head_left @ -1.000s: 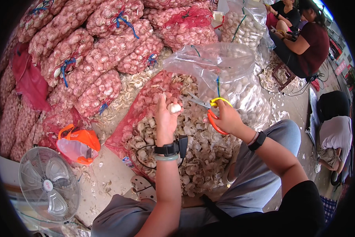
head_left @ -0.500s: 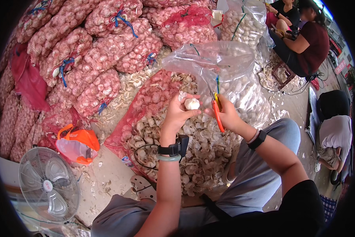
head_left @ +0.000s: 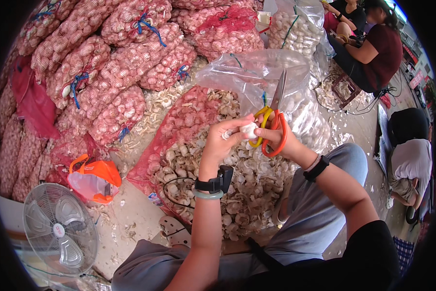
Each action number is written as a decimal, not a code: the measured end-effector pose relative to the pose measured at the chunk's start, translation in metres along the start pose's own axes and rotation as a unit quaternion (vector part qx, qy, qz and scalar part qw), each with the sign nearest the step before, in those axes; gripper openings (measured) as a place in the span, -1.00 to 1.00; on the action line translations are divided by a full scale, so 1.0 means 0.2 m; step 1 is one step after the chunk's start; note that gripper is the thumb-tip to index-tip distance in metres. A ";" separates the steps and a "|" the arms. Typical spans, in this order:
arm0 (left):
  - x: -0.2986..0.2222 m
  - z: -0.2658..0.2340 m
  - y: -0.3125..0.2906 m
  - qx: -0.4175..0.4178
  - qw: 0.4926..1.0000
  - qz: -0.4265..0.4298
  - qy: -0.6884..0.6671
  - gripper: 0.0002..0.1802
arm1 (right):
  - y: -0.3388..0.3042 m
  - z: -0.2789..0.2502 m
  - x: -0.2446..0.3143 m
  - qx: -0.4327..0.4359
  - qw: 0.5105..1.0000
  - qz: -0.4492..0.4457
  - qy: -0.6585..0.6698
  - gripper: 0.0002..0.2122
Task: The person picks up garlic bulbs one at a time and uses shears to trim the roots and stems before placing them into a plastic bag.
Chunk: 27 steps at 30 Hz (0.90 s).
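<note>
One garlic bulb (head_left: 248, 130) sits pinched in the fingertips of the left hand (head_left: 226, 140), raised above the heap and held right against the scissors (head_left: 272, 127). The right hand (head_left: 282, 140) grips those scissors, fingers closed through the orange and yellow loop handles, with the steel blades pointing up and away past the bulb; the two hands meet at the bulb, touching or all but touching. Whether the blades bite into the bulb cannot be told, since the fingers cover that spot.

Directly below both hands lies a pile of loose garlic (head_left: 227, 194), spilling from an opened red mesh sack (head_left: 179, 121) spread on the floor. Just behind the hands stands a clear plastic bag (head_left: 256, 80), mouth open, with pale bulbs inside. The left wrist wears a black watch (head_left: 217, 183) and a pale green bangle (head_left: 207, 195); the right wrist has a dark band (head_left: 317, 168).

Farther back, filled pink mesh sacks (head_left: 106, 63) tied with blue cord are stacked high. To the left on the floor sit an orange bag (head_left: 94, 179) and a white fan (head_left: 58, 230). At the far right, other people (head_left: 373, 53) sit well apart.
</note>
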State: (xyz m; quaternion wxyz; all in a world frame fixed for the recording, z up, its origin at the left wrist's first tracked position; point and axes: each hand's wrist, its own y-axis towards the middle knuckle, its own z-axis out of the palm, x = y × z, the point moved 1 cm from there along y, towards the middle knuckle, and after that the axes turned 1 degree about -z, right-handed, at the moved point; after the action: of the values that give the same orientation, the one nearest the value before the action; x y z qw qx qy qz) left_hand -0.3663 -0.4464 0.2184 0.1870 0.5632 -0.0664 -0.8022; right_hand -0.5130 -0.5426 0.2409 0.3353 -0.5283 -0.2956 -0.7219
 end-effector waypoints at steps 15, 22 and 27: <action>-0.11 0.00 -0.02 -0.068 0.989 0.007 0.128 -0.72 | 0.02 0.05 0.17 0.026 0.993 -0.050 -0.107 -0.68; -0.16 0.08 0.01 -0.105 0.980 0.001 0.171 -0.55 | 0.03 0.04 0.16 -0.008 0.990 -0.023 -0.136 -0.67; -0.11 0.04 0.04 -0.018 0.970 0.016 0.241 -0.50 | 0.04 0.03 0.13 0.005 0.977 0.003 -0.212 -0.66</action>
State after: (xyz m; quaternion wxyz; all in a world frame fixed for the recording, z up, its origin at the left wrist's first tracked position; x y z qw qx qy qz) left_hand -0.3658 -0.4467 0.2426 0.2200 0.7354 -0.0139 -0.6408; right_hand -0.5094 -0.5473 0.2676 0.2700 -0.6686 -0.3615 -0.5912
